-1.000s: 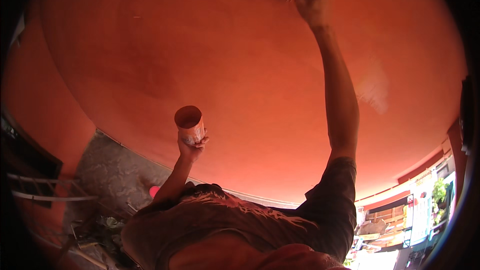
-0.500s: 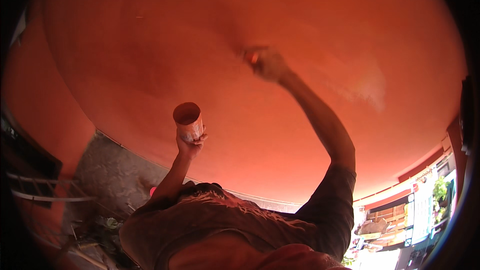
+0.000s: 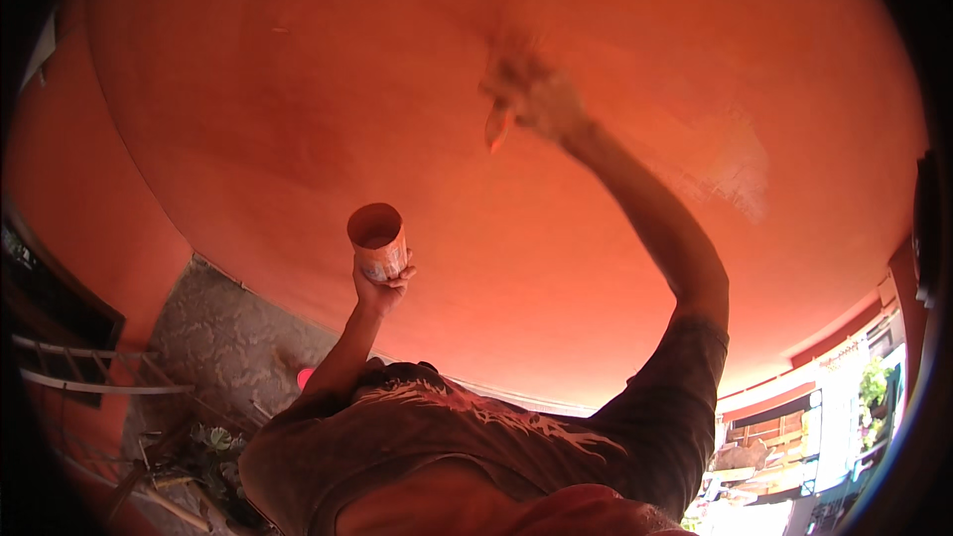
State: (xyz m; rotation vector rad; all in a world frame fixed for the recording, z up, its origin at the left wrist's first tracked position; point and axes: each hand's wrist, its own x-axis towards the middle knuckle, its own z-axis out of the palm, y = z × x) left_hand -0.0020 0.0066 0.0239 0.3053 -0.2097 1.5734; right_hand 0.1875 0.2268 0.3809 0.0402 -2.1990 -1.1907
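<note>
My left hand (image 3: 381, 290) is wrapped round the lower part of a paint-smeared can (image 3: 383, 256). The can is held upright with its open top showing, and its inside is reddish orange. Up against the orange wall (image 3: 328, 89), my right hand (image 3: 536, 99) is closed on a paintbrush, blurred by motion. The brush's orange handle (image 3: 497, 129) sticks out below the fingers. Its bristle end is a dark smear at the wall above the hand and cannot be made out clearly.
A pale patch (image 3: 740, 169) marks the wall right of my arm. At lower left are a metal ladder (image 3: 104, 390), a grey floor (image 3: 233, 323), a leafy plant (image 3: 213, 440) and a pink object (image 3: 304, 377). A bright yard with wooden structures (image 3: 769, 432) lies at lower right.
My right hand has turned and shifted slightly up and right, the brush handle now pointing down. My left hand and the can have barely moved.
</note>
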